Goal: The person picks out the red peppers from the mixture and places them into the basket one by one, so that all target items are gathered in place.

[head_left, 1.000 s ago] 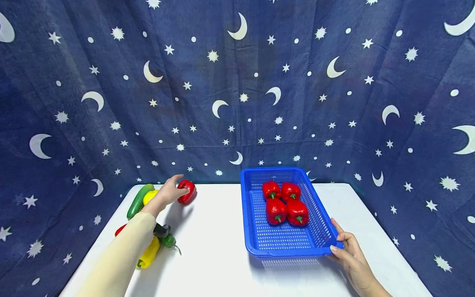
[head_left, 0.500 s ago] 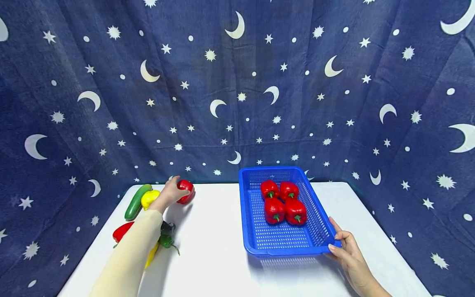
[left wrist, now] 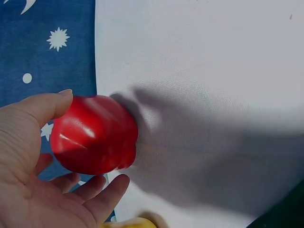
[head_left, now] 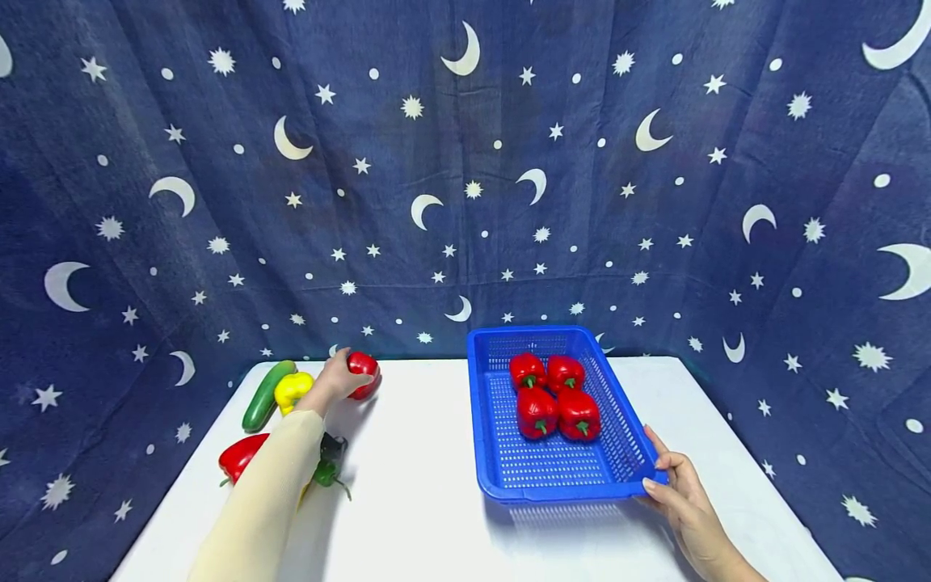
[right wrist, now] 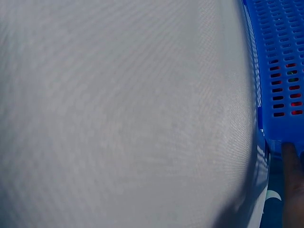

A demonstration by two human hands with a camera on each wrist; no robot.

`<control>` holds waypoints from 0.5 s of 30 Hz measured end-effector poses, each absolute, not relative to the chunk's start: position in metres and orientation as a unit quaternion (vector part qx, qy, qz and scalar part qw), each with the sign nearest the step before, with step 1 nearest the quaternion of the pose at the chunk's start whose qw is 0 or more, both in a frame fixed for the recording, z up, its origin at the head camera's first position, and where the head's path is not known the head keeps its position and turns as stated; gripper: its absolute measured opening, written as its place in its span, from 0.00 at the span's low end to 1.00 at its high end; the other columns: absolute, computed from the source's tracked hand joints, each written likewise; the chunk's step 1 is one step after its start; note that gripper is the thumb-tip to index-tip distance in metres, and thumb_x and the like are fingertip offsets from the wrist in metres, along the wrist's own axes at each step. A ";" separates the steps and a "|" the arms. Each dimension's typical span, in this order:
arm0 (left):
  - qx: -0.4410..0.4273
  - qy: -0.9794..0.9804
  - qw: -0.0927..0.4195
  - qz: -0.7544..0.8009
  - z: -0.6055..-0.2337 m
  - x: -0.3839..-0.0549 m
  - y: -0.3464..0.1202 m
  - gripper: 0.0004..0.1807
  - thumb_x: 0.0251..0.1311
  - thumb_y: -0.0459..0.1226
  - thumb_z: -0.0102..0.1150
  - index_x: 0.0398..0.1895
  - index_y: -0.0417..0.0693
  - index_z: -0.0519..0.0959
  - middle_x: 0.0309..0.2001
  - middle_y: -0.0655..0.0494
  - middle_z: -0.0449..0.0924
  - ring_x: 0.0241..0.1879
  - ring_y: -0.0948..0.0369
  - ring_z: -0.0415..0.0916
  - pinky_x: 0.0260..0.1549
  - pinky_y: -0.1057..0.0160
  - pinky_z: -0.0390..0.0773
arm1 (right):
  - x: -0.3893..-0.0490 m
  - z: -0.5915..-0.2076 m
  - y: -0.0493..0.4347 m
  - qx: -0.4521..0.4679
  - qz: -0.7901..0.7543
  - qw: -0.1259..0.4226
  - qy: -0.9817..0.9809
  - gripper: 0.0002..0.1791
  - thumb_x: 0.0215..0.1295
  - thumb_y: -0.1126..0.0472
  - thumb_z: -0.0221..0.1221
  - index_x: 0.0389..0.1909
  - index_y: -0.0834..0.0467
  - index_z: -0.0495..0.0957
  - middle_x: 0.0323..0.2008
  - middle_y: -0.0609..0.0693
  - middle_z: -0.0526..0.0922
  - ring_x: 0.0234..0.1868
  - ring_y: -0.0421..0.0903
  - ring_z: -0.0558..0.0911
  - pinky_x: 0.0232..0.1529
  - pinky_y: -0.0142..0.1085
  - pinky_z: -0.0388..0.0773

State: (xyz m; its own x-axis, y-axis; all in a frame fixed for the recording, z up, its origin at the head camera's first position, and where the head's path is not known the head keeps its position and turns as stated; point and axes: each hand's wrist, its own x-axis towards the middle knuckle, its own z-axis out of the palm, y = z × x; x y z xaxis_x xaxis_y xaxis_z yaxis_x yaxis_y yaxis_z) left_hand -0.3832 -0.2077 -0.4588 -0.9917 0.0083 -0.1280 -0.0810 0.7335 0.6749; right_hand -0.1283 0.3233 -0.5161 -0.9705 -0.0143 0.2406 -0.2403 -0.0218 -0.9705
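At the back left of the table, my left hand (head_left: 338, 378) curves round a red bell pepper (head_left: 364, 375). The left wrist view shows the thumb (left wrist: 61, 100) against one side of this pepper and the fingertips along the opposite side. My right hand (head_left: 691, 505) grips the near right corner of a blue perforated plastic basket (head_left: 486, 453), thumb at the rim and fingers round the outer side. Several red bell peppers (head_left: 537, 412) with green stems sit grouped inside the basket. In the right wrist view a finger (right wrist: 290, 171) presses the blue basket wall (right wrist: 280, 128).
Left of my left arm lie a green cucumber (head_left: 265, 400), a yellow pepper (head_left: 291, 390) and a red pepper (head_left: 240, 457). Right of the sleeve are a dark vegetable (head_left: 333, 447) and a green pepper (head_left: 327, 473). A starry blue cloth (head_left: 407, 242) hangs behind the white table (head_left: 414, 453).
My left forearm has shifted rightward, uncovering more of the yellow and red peppers, and the hand has settled closer round the bell pepper. My right hand and the basket stay in place.
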 end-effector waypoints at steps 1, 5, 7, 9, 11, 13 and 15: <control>-0.023 0.929 0.064 0.363 -0.459 -0.384 -0.207 0.48 0.65 0.38 0.63 0.79 0.30 0.46 0.71 0.23 0.54 0.68 0.31 0.58 0.65 0.36 0.68 | -0.128 -0.516 0.323 0.093 0.710 0.080 -0.694 0.09 0.77 0.70 0.46 0.50 0.56 0.60 0.82 0.47 0.46 0.68 0.28 0.66 0.55 0.32 0.78; -0.040 0.930 0.071 0.358 -0.461 -0.389 -0.207 0.50 0.64 0.40 0.65 0.79 0.30 0.46 0.71 0.25 0.54 0.69 0.32 0.57 0.65 0.37 0.67 | -0.128 -0.517 0.324 0.099 0.713 0.083 -0.689 0.09 0.77 0.71 0.46 0.49 0.56 0.60 0.82 0.46 0.47 0.68 0.29 0.66 0.55 0.33 0.78; -0.048 0.930 0.072 0.358 -0.461 -0.390 -0.206 0.50 0.64 0.40 0.66 0.79 0.30 0.45 0.71 0.25 0.55 0.69 0.33 0.57 0.66 0.37 0.67 | -0.129 -0.517 0.324 0.100 0.714 0.084 -0.688 0.09 0.77 0.72 0.46 0.49 0.56 0.60 0.82 0.46 0.48 0.69 0.29 0.66 0.55 0.32 0.78; -0.053 0.929 0.072 0.359 -0.462 -0.392 -0.205 0.50 0.64 0.40 0.66 0.79 0.30 0.46 0.71 0.25 0.55 0.69 0.33 0.58 0.65 0.37 0.67 | -0.129 -0.517 0.324 0.100 0.714 0.083 -0.688 0.09 0.77 0.72 0.46 0.49 0.56 0.60 0.82 0.46 0.48 0.69 0.29 0.66 0.55 0.32 0.78; -0.059 0.927 0.074 0.362 -0.462 -0.393 -0.205 0.51 0.63 0.39 0.67 0.79 0.31 0.46 0.71 0.26 0.55 0.69 0.33 0.58 0.65 0.37 0.68 | -0.129 -0.517 0.324 0.099 0.714 0.083 -0.688 0.10 0.76 0.72 0.46 0.49 0.56 0.60 0.82 0.46 0.48 0.69 0.30 0.66 0.55 0.32 0.78; -0.062 0.926 0.075 0.365 -0.464 -0.394 -0.204 0.51 0.63 0.39 0.68 0.79 0.31 0.46 0.71 0.26 0.55 0.69 0.33 0.58 0.65 0.37 0.68 | -0.129 -0.517 0.324 0.097 0.713 0.083 -0.690 0.10 0.76 0.71 0.46 0.49 0.56 0.59 0.82 0.46 0.48 0.69 0.29 0.65 0.55 0.32 0.77; -0.064 0.924 0.076 0.369 -0.466 -0.395 -0.204 0.51 0.63 0.38 0.68 0.79 0.31 0.46 0.71 0.26 0.56 0.69 0.33 0.58 0.65 0.37 0.67 | -0.129 -0.518 0.324 0.095 0.714 0.083 -0.689 0.10 0.76 0.72 0.46 0.49 0.56 0.60 0.82 0.47 0.48 0.69 0.29 0.65 0.55 0.32 0.77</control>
